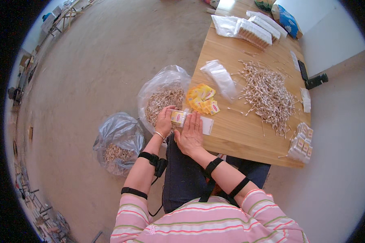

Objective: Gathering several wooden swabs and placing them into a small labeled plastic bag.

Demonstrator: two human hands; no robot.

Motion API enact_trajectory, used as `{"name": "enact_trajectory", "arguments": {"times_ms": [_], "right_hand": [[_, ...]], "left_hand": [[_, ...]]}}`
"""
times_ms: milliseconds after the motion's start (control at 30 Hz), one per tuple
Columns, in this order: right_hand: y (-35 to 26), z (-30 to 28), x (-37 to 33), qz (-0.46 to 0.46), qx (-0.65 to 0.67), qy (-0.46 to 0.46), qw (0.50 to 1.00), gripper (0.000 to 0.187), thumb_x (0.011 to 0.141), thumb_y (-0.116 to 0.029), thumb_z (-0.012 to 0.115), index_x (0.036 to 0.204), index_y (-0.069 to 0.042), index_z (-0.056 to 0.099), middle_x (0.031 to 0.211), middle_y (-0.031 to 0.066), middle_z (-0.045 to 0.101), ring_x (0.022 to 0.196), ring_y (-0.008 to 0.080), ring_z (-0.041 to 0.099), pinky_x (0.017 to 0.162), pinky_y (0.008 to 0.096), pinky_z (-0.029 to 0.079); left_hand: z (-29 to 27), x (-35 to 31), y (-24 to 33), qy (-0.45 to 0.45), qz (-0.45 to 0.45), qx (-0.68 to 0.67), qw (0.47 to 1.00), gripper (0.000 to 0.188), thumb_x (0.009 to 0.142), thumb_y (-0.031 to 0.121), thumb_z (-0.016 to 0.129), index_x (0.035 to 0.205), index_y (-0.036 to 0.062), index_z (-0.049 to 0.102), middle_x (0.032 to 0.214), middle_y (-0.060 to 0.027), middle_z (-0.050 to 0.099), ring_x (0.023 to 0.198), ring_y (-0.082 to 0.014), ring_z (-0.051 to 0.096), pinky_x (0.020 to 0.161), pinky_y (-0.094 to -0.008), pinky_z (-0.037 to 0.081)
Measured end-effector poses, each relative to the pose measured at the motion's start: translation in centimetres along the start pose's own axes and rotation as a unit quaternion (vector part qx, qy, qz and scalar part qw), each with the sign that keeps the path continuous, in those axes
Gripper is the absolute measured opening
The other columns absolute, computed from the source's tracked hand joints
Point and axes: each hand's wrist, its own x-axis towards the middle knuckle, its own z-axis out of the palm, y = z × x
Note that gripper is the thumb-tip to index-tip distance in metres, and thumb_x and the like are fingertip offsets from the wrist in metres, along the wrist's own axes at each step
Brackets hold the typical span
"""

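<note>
At the table's left edge, my left hand (pixel 164 121) is closed around the side of a small clear pack of cotton swabs (pixel 178 117) with a yellow label inside. My right hand (pixel 190 135) lies across the pack's right end, its fingers stretched out flat. From under those fingers a pale flap (pixel 207 125) sticks out to the right; whether it belongs to the pack I cannot tell. Just beyond the hands is a heap of yellow labels (pixel 202 99). Farther off lies a stack of clear plastic bags (pixel 221 79), with a large pile of loose cotton swabs (pixel 267 95) to its right.
Beside the table, a big clear sack (pixel 166 81) holds many swabs; a smaller sack (pixel 119 129) stands to its left on the floor. Filled packs (pixel 301 143) sit at the right table corner, more swab bundles (pixel 253 33) at the far end. A black stand (pixel 315 81) is by the wall.
</note>
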Motion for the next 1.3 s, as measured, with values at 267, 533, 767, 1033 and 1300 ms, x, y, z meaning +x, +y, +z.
{"name": "enact_trajectory", "arguments": {"times_ms": [267, 533, 767, 1033, 1300], "right_hand": [[1.8, -1.3, 1.6, -0.003, 0.347, 0.147, 0.926, 0.056, 0.089, -0.021, 0.042, 0.136, 0.006, 0.026, 0.145, 0.0258, 0.022, 0.136, 0.0388, 0.019, 0.112, 0.0441, 0.014], [0.7, 0.3, 2.7, 0.016, 0.426, 0.165, 0.889, 0.047, 0.093, -0.021, 0.037, 0.132, 0.005, 0.033, 0.143, 0.0233, 0.028, 0.136, 0.0352, 0.022, 0.112, 0.0395, 0.015], [-2.1, 1.7, 3.7, 0.032, 0.468, 0.15, 0.871, 0.046, 0.093, -0.022, 0.039, 0.131, 0.005, 0.035, 0.143, 0.0232, 0.028, 0.136, 0.0348, 0.022, 0.111, 0.0396, 0.016], [-1.9, 2.0, 3.9, -0.004, 0.394, 0.17, 0.903, 0.036, 0.092, -0.016, 0.039, 0.123, 0.002, 0.042, 0.139, 0.0262, 0.031, 0.134, 0.0384, 0.025, 0.11, 0.0414, 0.019], [8.1, -1.8, 3.3, 0.039, 0.108, 0.254, 0.96, 0.038, 0.084, -0.007, 0.05, 0.122, 0.0, 0.049, 0.132, 0.0203, 0.044, 0.127, 0.0363, 0.037, 0.106, 0.0437, 0.029]], "left_hand": [[-0.8, 0.2, 1.6, -0.006, -0.011, -0.004, 1.0, 0.052, 0.1, 0.04, 0.031, 0.133, 0.0008, 0.04, 0.128, -0.0166, 0.051, 0.119, -0.0221, 0.048, 0.101, -0.0314, 0.036], [-0.6, -0.2, 1.3, -0.066, 0.018, 0.001, 0.998, 0.06, 0.098, 0.047, 0.029, 0.137, 0.0016, 0.036, 0.134, -0.0173, 0.046, 0.126, -0.0238, 0.042, 0.105, -0.0316, 0.031], [-0.4, -0.2, 1.6, -0.078, 0.006, -0.018, 0.997, 0.055, 0.099, 0.042, 0.031, 0.136, 0.0018, 0.038, 0.133, -0.0149, 0.049, 0.124, -0.0211, 0.044, 0.105, -0.0316, 0.031], [-0.3, 0.8, 0.5, -0.073, -0.011, 0.022, 0.997, 0.043, 0.099, 0.026, 0.035, 0.131, -0.0007, 0.043, 0.125, -0.0135, 0.054, 0.114, -0.0191, 0.051, 0.098, -0.0298, 0.038], [1.5, -1.0, 1.4, 0.156, 0.081, 0.241, 0.954, 0.04, 0.093, 0.022, 0.045, 0.126, -0.0012, 0.046, 0.122, -0.017, 0.054, 0.112, -0.0303, 0.052, 0.099, -0.0365, 0.037]]}}
